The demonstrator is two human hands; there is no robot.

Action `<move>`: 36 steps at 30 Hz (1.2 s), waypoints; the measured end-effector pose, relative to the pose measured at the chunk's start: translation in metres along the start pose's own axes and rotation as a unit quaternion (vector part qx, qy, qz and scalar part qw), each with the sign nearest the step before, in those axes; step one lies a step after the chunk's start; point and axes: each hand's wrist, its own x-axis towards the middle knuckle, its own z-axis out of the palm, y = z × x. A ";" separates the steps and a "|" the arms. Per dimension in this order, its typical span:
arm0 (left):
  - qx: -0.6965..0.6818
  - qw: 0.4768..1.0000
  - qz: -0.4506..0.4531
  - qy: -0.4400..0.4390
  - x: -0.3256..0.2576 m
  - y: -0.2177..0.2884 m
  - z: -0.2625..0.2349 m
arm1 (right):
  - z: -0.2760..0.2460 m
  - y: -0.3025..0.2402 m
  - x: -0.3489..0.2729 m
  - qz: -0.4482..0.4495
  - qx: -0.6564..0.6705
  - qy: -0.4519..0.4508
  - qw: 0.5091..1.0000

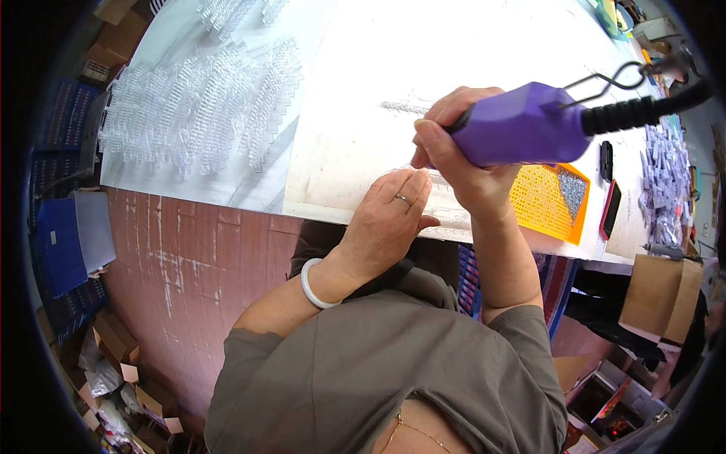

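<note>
My right hand (461,144) is wrapped round a purple electric screwdriver (522,127), its black nose toward the left; the tip is hidden behind my fingers. A black coiled cable (620,115) runs from its rear end. My left hand (389,216) lies at the table's near edge, fingers together and bent down just below the screwdriver's nose; what is under them is hidden. Beside my left thumb, a faint clear strip (448,214) seems to lie along the edge. Another clear toothed strip (404,107) rests farther back on the white table (344,144).
Many clear toothed plastic strips (200,106) are piled at the left. A yellow tray (541,204) with small metal screws (572,193) stands right of my right forearm, near a red-edged black phone-like object (610,209). White pieces (665,178) are heaped at far right, above a cardboard box (662,299).
</note>
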 end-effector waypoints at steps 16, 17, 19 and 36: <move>0.059 0.998 0.015 0.013 0.047 -0.025 -0.007 | -0.121 -0.064 -0.026 -0.100 -0.078 0.296 0.947; 0.067 0.998 0.016 0.008 0.050 -0.026 -0.008 | -0.125 -0.063 -0.033 -0.102 -0.083 0.299 0.945; 0.052 0.998 0.022 0.009 0.049 -0.007 -0.018 | -0.134 -0.061 -0.047 -0.076 -0.092 0.341 0.932; 0.097 0.991 0.084 0.025 0.010 0.013 0.026 | -0.142 -0.030 -0.051 -0.052 -0.109 0.303 0.945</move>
